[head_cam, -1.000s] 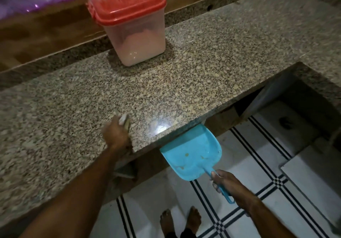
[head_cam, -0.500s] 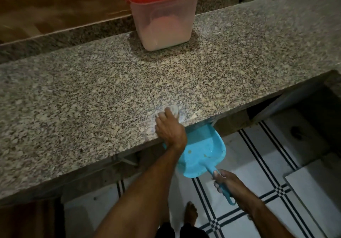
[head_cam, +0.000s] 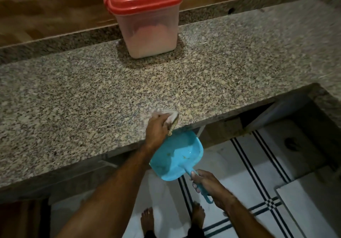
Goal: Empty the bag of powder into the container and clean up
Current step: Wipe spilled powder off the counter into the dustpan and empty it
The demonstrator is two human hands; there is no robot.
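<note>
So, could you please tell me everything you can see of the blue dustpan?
The light blue plastic dustpan is a shallow scoop with raised side walls and a thin handle ending in a loop. The right hand has its grip around the handle, holding the pan just below the near edge of the speckled granite counter, mouth tucked toward it. A few yellowish crumbs lie inside. The left hand overlaps its far corner.
</note>
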